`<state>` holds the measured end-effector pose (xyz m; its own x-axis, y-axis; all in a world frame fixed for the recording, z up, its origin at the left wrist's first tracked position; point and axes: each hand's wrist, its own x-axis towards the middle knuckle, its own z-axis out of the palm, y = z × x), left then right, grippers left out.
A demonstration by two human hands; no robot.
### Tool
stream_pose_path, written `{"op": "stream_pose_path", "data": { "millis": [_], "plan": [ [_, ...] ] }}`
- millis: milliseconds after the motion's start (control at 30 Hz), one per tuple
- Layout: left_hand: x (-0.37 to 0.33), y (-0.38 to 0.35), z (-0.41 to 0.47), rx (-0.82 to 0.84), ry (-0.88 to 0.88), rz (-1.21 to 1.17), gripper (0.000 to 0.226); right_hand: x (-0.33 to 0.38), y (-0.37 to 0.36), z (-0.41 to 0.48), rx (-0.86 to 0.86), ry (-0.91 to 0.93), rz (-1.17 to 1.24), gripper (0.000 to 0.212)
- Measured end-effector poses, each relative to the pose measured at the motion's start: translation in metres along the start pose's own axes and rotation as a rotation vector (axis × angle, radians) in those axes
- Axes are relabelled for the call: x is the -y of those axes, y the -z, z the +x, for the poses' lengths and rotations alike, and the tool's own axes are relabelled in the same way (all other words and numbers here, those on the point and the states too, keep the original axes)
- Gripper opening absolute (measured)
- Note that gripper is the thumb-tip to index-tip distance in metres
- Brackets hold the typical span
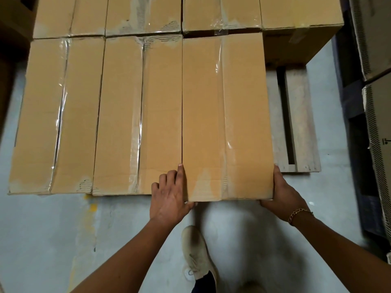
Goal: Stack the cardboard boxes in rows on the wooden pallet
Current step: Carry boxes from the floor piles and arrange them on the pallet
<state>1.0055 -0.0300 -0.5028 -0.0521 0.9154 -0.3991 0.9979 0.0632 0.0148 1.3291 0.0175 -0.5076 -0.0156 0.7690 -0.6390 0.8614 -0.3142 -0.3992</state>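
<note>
Front row, left to right: left box (53, 115) and middle box (135, 115) sit flush side by side, taped seams running away from the camera, so the row packs tight with no gaps. Left hand (169, 195) is on the near-left corner of the third box (224, 115). Its index finger lies along the seam against the middle box and the thumb hooks round the front edge, likely steering the box flush to its neighbour. The third box touches the middle box, with its far end butted to the back row (143, 15). Its near edge reads a touch proud of the row, so probably one last nudge is due. Right hand (283, 195) clasps the near-right corner, thumb up the side wall, fingers hidden, seemingly underneath taking weight. Right of it, bare wooden pallet (300, 115) slats show, likely the next slot. Shoe (196, 254) stands on the floor (42, 240).
</note>
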Motion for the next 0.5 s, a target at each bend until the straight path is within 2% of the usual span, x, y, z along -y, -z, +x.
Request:
{"op": "stream_pose_path", "data": {
  "millis": [233, 500],
  "plan": [
    [0.001, 0.010, 0.015, 0.088, -0.019, -0.021, 0.124, 0.003, 0.006, 0.011, -0.015, -0.005, -0.039, 0.124],
    [0.010, 0.014, 0.014, 0.141, -0.039, -0.110, 0.123, 0.001, 0.004, 0.010, 0.000, -0.019, -0.057, 0.132]
  ]
}}
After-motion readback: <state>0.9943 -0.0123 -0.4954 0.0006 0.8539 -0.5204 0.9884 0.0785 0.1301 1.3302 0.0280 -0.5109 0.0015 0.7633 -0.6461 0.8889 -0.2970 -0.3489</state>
